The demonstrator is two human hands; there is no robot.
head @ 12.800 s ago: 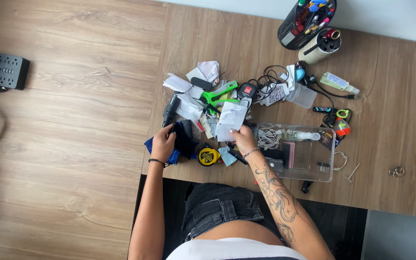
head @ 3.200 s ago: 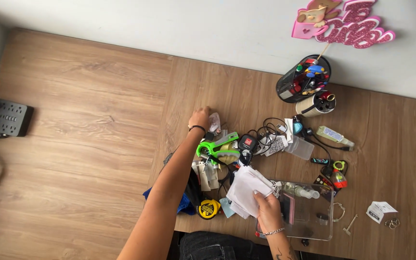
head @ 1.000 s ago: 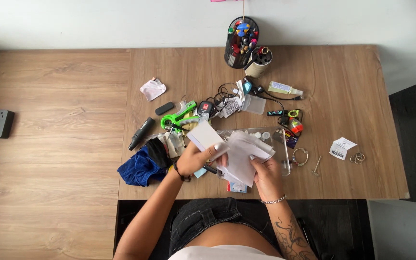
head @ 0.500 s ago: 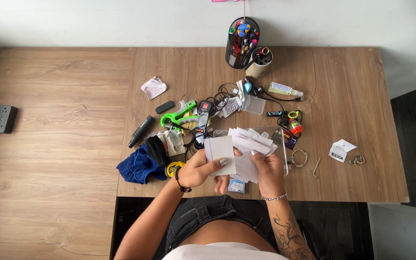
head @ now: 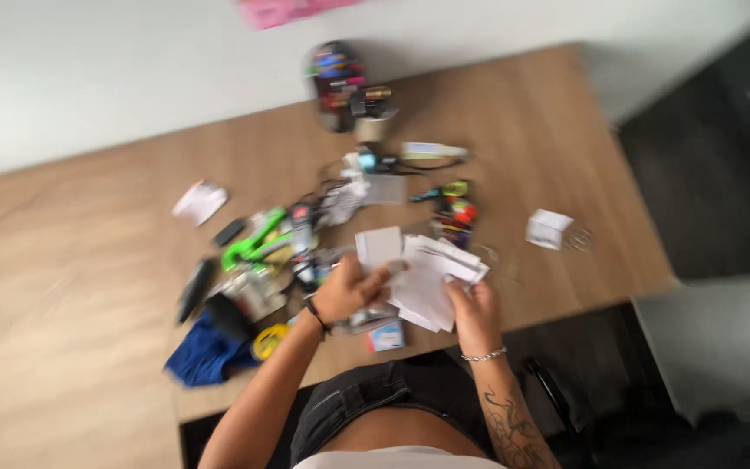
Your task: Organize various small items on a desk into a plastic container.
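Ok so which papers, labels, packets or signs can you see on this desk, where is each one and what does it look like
White card: left hand, rectangular, held up.
Sheaf of white papers: right hand, fanned out.
Folded white slip: desk's right part, dark print, too blurred to make out.
Crumpled white paper: far left of the clutter.
Small blue-and-white packet: near edge, below the hands.
Pink sign: on the wall, cut off.

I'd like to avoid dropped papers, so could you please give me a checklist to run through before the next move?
1. Left hand grips the single white card: ok.
2. Right hand holds the stack of papers: ok.
3. Stack neatly squared: not ok, the sheets are fanned.
4. Picture sharp enough to judge finger placement: not ok, it is blurred.
5. Bare desk beside the clutter: ok.
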